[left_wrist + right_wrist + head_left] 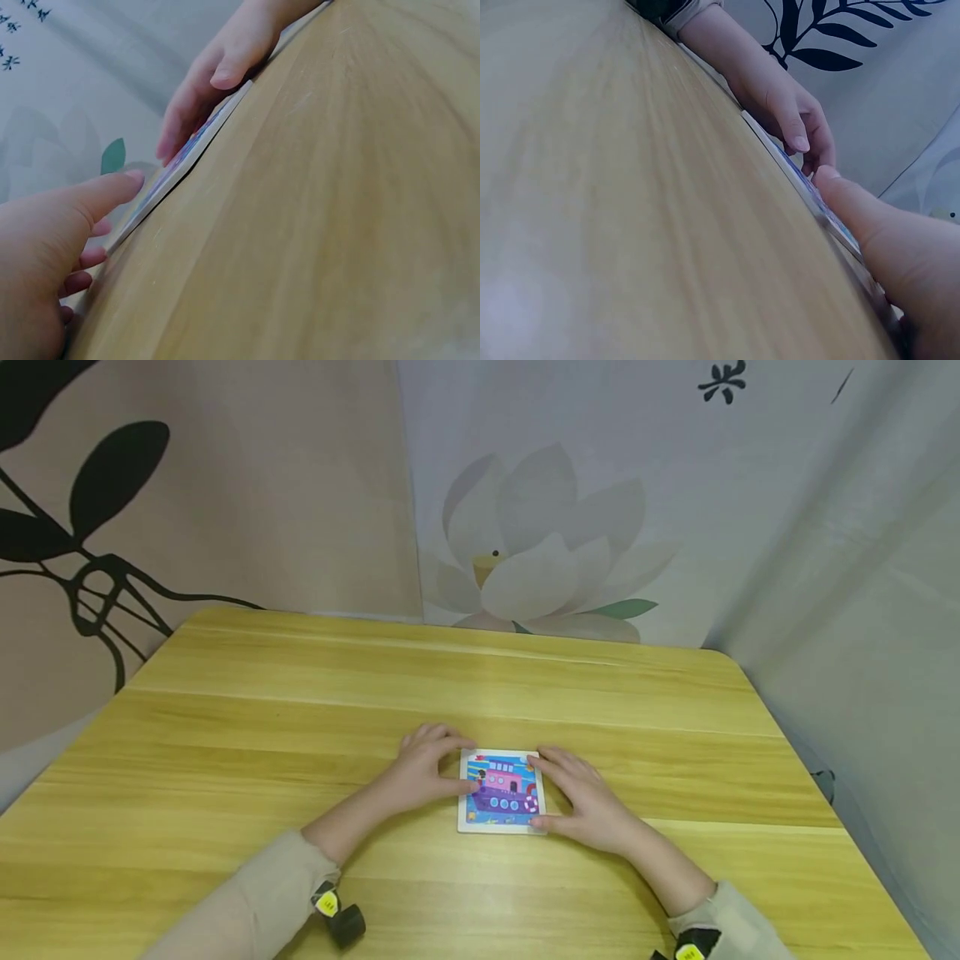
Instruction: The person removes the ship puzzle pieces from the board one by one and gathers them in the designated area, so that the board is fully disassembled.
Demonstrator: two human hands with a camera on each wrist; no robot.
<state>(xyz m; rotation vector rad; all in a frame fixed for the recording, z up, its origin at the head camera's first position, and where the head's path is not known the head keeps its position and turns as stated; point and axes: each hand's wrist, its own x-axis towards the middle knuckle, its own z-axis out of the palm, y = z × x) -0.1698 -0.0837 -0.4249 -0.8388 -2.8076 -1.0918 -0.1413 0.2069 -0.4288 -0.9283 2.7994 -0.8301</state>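
Note:
A small square picture board [501,791] with a white border and a cartoon pink and purple ship lies flat on the wooden table, in the middle of the head view. My left hand [427,766] is at its left side, thumb over the picture's edge and fingertips by the upper left corner. From the right, my right hand [592,802] reaches over the other edge, its thumb near the lower right corner and its fingers at the upper right. Both hands have their fingers spread and relaxed. In the wrist views the board [177,171] shows edge-on, thin and low.
The wooden table [300,735] spreads wide around the board. Behind it hangs a pale curtain [555,410] with a lotus print, and dark leaf shapes appear at the left. Black wrist devices [347,927] sit at the beige sleeves [255,893].

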